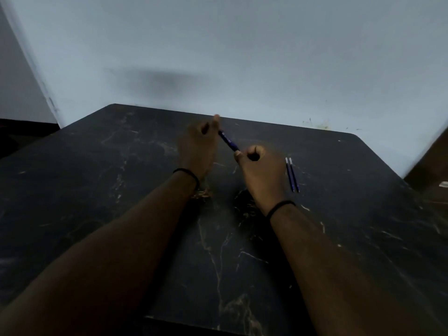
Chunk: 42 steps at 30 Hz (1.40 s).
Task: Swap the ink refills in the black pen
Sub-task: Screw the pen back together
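Both hands are up over the middle of the tabletop (121, 190), each gripping one end of the pen (228, 141). Left hand (197, 146) is closed on the pen's far end, fingers curled, one fingertip sticking up; it's motion-blurred so exact finger placement is unclear. Right hand (260, 173) is fisted around the near end, thumb (238, 156) pressed alongside the barrel. The exposed barrel between the hands looks dark blue with a small pale mark near the left hand's end. It runs diagonally, the left hand's end farther from the camera than the right hand's, and is held above the tabletop, not touching it.

Two refills (292, 174) lie flat on the tabletop just right of the right hand, side by side, parallel, nearly touching. Blue bodies, pale far tips. Can't tell if they actually touch each other.

Black band on each wrist: left band (188, 173), right band (281, 206).

Tabletop is dark stone-look with pale veins, back edge against a light blue wall (242, 57). Yellowish smudge on the wall (322, 124) behind the tabletop's right back corner.
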Each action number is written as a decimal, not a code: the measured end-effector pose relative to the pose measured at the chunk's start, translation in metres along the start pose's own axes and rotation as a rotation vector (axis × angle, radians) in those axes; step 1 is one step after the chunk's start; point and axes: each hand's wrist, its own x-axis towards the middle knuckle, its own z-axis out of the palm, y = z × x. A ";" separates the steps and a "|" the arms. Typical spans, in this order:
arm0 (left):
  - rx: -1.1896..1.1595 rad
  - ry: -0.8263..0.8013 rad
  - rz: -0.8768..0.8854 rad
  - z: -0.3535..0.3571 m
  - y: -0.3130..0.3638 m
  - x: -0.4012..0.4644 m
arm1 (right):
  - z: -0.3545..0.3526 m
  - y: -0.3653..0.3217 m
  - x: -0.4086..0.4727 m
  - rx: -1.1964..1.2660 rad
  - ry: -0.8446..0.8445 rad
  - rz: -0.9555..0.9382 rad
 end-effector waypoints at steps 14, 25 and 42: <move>0.847 -0.233 0.021 -0.008 -0.012 0.002 | 0.000 0.008 0.007 -0.376 -0.039 0.070; 0.474 -0.389 0.008 0.012 0.000 -0.017 | -0.002 0.014 0.009 -0.489 -0.083 -0.010; 0.385 -0.397 -0.044 0.021 -0.001 -0.018 | -0.005 0.017 0.013 -0.482 -0.059 -0.028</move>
